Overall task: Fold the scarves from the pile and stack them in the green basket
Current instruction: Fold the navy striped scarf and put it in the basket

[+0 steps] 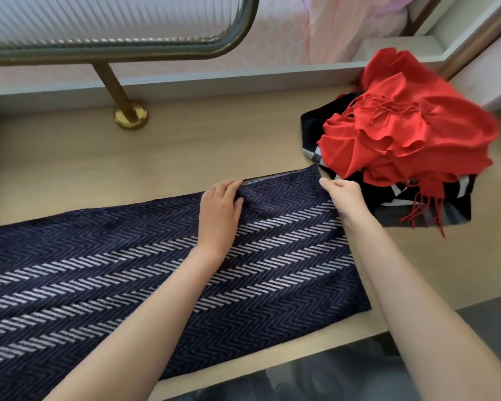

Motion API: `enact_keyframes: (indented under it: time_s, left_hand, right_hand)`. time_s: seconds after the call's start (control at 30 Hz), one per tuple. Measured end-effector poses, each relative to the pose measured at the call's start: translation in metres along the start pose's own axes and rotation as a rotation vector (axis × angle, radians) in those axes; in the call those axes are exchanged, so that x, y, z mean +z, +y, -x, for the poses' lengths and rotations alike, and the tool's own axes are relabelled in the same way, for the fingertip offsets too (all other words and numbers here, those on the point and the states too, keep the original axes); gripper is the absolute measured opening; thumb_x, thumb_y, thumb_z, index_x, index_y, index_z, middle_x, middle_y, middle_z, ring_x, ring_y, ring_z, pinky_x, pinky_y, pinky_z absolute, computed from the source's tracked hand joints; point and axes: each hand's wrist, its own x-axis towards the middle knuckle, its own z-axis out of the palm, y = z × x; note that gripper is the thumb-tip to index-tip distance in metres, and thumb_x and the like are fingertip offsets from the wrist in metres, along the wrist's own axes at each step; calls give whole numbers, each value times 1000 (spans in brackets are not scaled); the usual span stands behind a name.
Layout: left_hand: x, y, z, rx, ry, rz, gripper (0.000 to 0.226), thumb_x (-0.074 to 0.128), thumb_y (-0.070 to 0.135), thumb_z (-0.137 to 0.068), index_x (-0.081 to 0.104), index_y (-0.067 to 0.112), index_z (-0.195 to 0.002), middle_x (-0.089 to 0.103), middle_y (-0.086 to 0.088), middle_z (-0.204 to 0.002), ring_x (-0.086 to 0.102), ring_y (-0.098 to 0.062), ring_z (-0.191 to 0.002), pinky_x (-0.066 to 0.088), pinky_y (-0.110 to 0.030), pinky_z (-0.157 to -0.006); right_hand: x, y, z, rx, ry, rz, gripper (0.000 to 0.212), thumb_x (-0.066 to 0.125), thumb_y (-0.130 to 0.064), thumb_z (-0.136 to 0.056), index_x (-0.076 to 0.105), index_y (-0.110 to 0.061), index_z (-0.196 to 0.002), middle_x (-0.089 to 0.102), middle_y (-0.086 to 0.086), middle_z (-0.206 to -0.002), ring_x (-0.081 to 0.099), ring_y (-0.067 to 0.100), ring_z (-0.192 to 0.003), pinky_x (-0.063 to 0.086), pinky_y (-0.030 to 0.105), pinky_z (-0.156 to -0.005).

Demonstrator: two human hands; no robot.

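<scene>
Pale wooden ledge (185, 140) carries the navy herringbone scarf (99, 270) flat just left of the red-topped pile (411, 131), left hand (220, 206) and right hand (343, 195) both pinching its far hem, so the first lengthwise fold seems next: draw that hem evenly nearward.

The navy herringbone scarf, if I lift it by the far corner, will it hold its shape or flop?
Likely floppy: the navy scarf puckers where the left hand pinches its far edge. Probably not slippery; the textured weave lies flat on the wooden table. Its long length would likely drag.
</scene>
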Motion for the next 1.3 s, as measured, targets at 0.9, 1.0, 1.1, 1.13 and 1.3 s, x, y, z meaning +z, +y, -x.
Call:
enact_keyframes:
  time_s: [0.9,1.0,1.1,1.13,1.3]
  left_hand:
    - [9,16,-63,-36,-139,41,13,60,21,-93,61,9,-94,55,-5,-100,47,-23,-97,39,-34,-84]
    - [12,20,-65,-50,-112,48,12,56,18,-96,58,7,-96,55,-7,-101,48,-22,-94,42,-34,-81]
    - [16,19,-67,-46,-114,9,9,55,21,-96,55,12,-97,60,-1,-93,49,-22,-90,37,-33,-80]
    - [17,19,-68,-62,-106,20,9,55,21,-96,55,13,-100,59,2,-91,49,-21,-90,35,-33,-80]
    - [24,25,-71,-167,-72,40,14,51,18,-96,61,14,-105,59,0,-100,47,-23,-101,25,-28,-80]
  right_hand:
    - [1,-15,-24,-262,87,288,32,72,-39,-81,69,-10,-93,70,4,-89,65,23,-89,52,40,-81]
    - [4,-16,-21,-281,132,418,35,65,-43,-87,66,-8,-87,68,7,-86,61,27,-86,43,33,-70]
    - [7,-21,-19,-305,185,550,42,56,-46,-92,64,-6,-86,66,10,-85,61,33,-88,35,32,-66]
    - [8,-21,-19,-309,200,571,43,53,-48,-93,64,-6,-85,66,10,-83,61,34,-87,34,32,-65]
    - [6,-23,-13,-317,199,541,50,44,-57,-94,62,-10,-89,66,8,-85,61,32,-88,37,33,-67]
